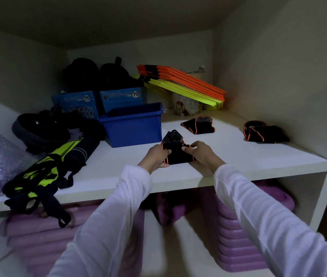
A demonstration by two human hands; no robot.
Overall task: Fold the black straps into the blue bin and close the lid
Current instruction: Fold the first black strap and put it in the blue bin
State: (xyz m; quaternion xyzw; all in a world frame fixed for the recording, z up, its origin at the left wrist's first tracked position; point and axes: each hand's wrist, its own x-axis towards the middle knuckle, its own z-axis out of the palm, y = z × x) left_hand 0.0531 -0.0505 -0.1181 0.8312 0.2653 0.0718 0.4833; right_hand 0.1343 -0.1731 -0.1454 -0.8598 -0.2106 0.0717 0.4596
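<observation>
A black strap with orange edging [175, 148] sits folded on the white shelf [248, 156], just in front of the blue bin [134, 127]. My left hand [156, 155] grips its left side and my right hand [200, 152] grips its right side. The bin stands open and looks empty from here; no lid is in view. Two more black straps lie on the shelf: one [198, 125] right of the bin, another [264, 132] further right near the wall.
Behind the bin stand two blue "Lucky Star" boxes [98, 101] with dark bags on top. Orange and yellow slats [184, 84] lean at the back. Black and neon-yellow gear [45, 168] lies left. Purple mats [238, 232] fill the shelf below.
</observation>
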